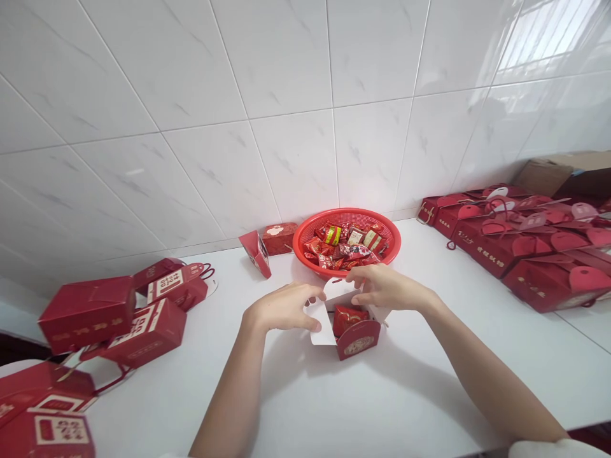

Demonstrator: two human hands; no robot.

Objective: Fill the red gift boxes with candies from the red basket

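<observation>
A small red gift box stands on the table in front of me with its top flaps raised and their white insides showing. Inside it lies a shiny red candy packet. My left hand grips the box's left flap between thumb and fingers. At the back right of the box, the fingers of my right hand are closed on its far flap. Just behind the box sits a red plastic basket filled with wrapped candies.
Several red gift boxes lie piled at the left. Rows of closed red boxes with cord handles fill the right side, beside a cardboard carton. A red patterned box and a folded red carton stand near the tiled wall.
</observation>
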